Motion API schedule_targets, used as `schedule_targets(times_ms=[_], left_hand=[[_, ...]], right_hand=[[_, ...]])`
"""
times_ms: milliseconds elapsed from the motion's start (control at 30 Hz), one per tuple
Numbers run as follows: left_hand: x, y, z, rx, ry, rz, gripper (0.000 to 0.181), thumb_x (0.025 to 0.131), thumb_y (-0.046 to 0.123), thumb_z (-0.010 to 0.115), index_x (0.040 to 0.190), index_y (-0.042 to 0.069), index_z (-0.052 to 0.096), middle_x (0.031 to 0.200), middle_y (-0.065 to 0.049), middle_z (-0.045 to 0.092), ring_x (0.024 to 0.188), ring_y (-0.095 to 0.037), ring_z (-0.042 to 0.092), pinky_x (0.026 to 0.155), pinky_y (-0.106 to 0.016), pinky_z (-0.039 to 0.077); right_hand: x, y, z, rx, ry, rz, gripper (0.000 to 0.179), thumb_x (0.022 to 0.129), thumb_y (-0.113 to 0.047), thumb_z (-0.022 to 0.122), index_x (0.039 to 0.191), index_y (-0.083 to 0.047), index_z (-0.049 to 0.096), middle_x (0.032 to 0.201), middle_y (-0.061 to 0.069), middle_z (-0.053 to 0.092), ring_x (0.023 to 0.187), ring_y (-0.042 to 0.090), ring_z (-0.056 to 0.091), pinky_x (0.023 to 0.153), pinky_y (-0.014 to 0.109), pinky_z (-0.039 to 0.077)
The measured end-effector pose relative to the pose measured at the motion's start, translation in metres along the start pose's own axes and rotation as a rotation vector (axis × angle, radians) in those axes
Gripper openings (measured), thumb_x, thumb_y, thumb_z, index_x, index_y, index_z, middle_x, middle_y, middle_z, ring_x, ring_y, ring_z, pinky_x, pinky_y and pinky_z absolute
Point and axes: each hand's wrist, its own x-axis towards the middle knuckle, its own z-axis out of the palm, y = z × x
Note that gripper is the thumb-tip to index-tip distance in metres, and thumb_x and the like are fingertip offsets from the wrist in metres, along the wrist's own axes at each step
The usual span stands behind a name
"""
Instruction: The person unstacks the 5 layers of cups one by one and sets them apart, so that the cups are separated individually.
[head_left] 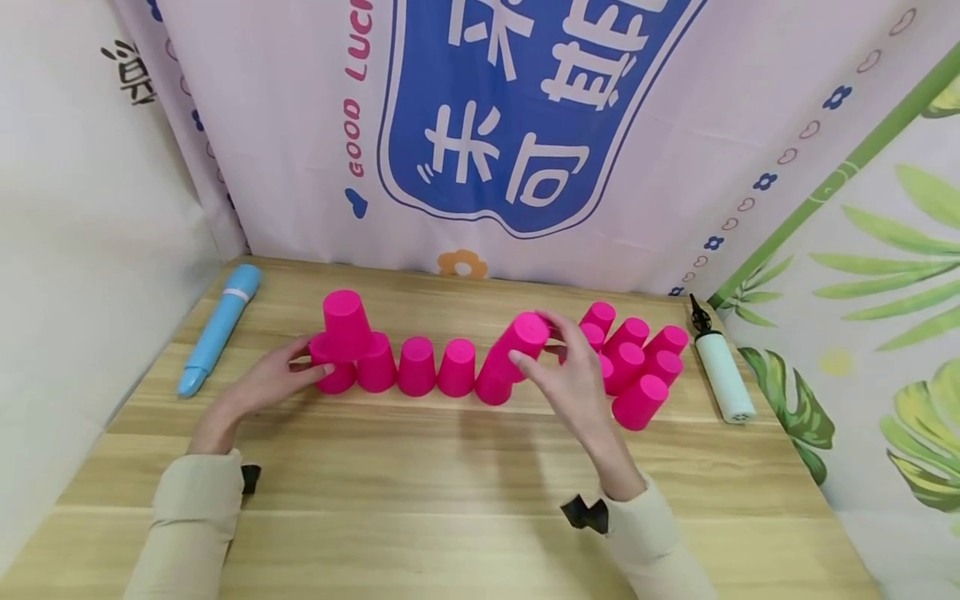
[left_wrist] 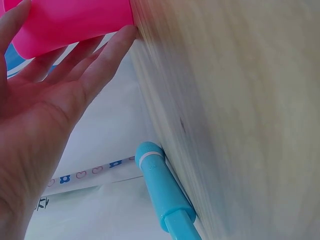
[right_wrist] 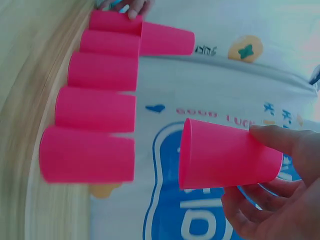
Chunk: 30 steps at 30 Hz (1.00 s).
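Several pink plastic cups stand mouth down in a row across the middle of the table. One pink cup (head_left: pixel 345 325) rests on top, bridging the two leftmost cups. My left hand (head_left: pixel 273 379) holds the leftmost cup (head_left: pixel 335 377) of the row, thumb in front and fingers on its far side. Over at the right end, my right hand (head_left: pixel 573 379) grips another pink cup (right_wrist: pixel 230 155) between thumb and fingers, mouth down. The right wrist view shows a gap between this cup and the end cup (right_wrist: pixel 90 155) below it.
A cluster of more pink cups (head_left: pixel 628 367) stands right of my right hand. A pale green hand pump (head_left: pixel 723 375) lies beyond it. A blue tube-shaped object (head_left: pixel 221 329) lies at the left table edge. Printed cloth (head_left: pixel 300 167) hangs behind the wooden table (head_left: pixel 420 517).
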Motion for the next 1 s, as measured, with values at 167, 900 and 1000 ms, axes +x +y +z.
schedule_targets(times_ms=[167, 900, 1000], left_hand=[[-0.001, 0.0, -0.002, -0.007, -0.007, 0.002, 0.071, 0.095, 0.039, 0.059, 0.149, 0.003, 0.029, 0.146, -0.025, 0.036, 0.126, -0.049, 0.042, 0.1, -0.059, 0.041], [0.003, -0.005, -0.002, -0.023, -0.008, 0.005, 0.07, 0.095, 0.037, 0.06, 0.149, 0.003, 0.03, 0.147, -0.024, 0.037, 0.128, -0.047, 0.041, 0.102, -0.059, 0.04], [0.002, -0.004, -0.003, -0.017, -0.011, 0.006, 0.07, 0.095, 0.038, 0.06, 0.149, 0.003, 0.03, 0.146, -0.023, 0.037, 0.128, -0.047, 0.041, 0.101, -0.058, 0.04]], right_hand=[[-0.016, 0.015, -0.027, -0.067, 0.017, 0.107, 0.064, 0.078, -0.02, 0.082, 0.134, -0.011, 0.051, 0.118, 0.005, 0.06, 0.103, 0.021, 0.06, 0.086, 0.041, 0.054], [-0.061, 0.094, -0.066, -0.266, 0.014, 0.389, 0.064, 0.082, -0.013, 0.076, 0.136, -0.001, 0.043, 0.125, 0.02, 0.052, 0.113, 0.035, 0.052, 0.093, 0.048, 0.049], [-0.06, 0.098, -0.064, -0.282, 0.014, 0.4, 0.064, 0.082, -0.011, 0.076, 0.136, 0.001, 0.042, 0.127, 0.022, 0.052, 0.114, 0.036, 0.051, 0.095, 0.049, 0.048]])
